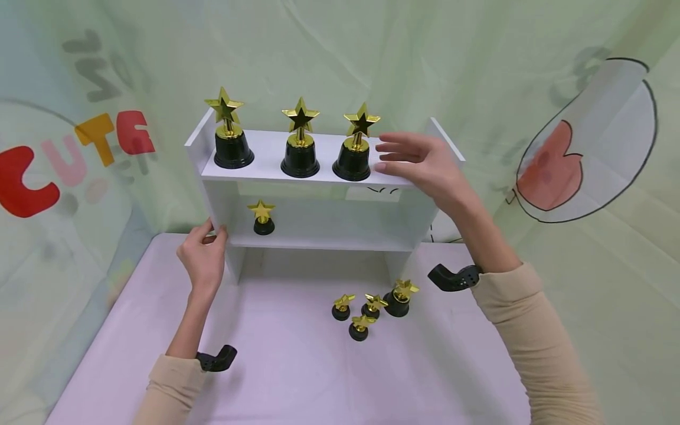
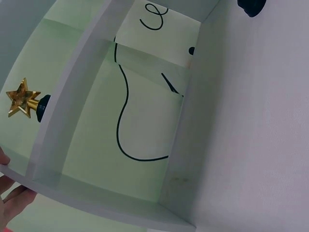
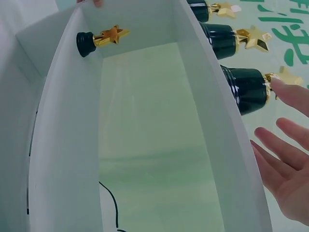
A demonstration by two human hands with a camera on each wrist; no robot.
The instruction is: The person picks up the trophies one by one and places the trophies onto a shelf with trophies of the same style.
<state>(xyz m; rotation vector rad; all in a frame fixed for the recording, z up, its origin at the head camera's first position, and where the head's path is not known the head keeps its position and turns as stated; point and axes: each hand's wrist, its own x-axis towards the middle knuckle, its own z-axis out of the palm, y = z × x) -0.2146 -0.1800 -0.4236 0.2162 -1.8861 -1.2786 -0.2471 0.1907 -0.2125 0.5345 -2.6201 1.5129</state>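
A white shelf unit (image 1: 324, 241) stands on the table, and my left hand (image 1: 204, 254) pinches the front edge of its left side panel between thumb and fingers. Three large star trophies with black bases stand upright on its top board: a left one (image 1: 234, 147), a middle one (image 1: 300, 156) and a right one (image 1: 353, 159). Beside that right trophy is my right hand (image 1: 419, 162), fingers extended and apart. In the right wrist view its thumb (image 3: 292, 94) overlaps the trophy's gold stem. One small star trophy (image 1: 263, 225) sits at the left of the middle board.
On the table (image 1: 297, 366) before the shelf's right half, several small trophies (image 1: 359, 330) cluster beside a larger, tilted one (image 1: 397, 302). A printed cloth backdrop (image 1: 340, 53) hangs behind. The shelf's raised right side (image 1: 445, 141) borders the top board.
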